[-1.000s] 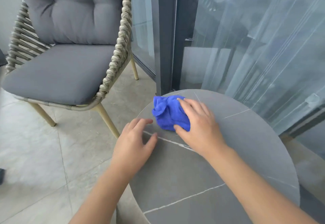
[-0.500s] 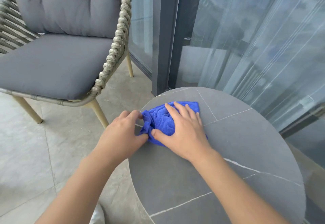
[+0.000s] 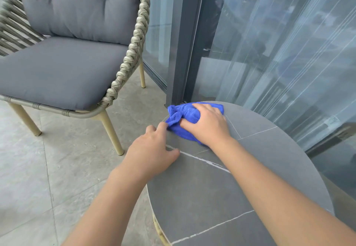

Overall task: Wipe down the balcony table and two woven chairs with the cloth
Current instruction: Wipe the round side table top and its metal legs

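A round grey stone-look table (image 3: 221, 197) fills the lower right. A bunched blue cloth (image 3: 180, 115) lies at its far left rim. My right hand (image 3: 207, 124) lies on top of the cloth, fingers curved over the bunch and thumb tucked against its near side. My left hand (image 3: 152, 153) rests on the table's left rim with its thumb on the top, and its fingertips touch the cloth's near corner. One woven chair (image 3: 133, 47) with grey seat and back cushions stands to the left, close to the table. No second chair is in view.
A dark metal door frame post (image 3: 183, 43) rises just behind the table, with glass panels (image 3: 279, 52) to its right. Pale floor tiles (image 3: 48, 168) lie between the chair's legs and the table.
My right hand has pushed the cloth away toward the table's far rim and bunched it tighter. My left hand has let go of the cloth's edge and settled on the table's rim.
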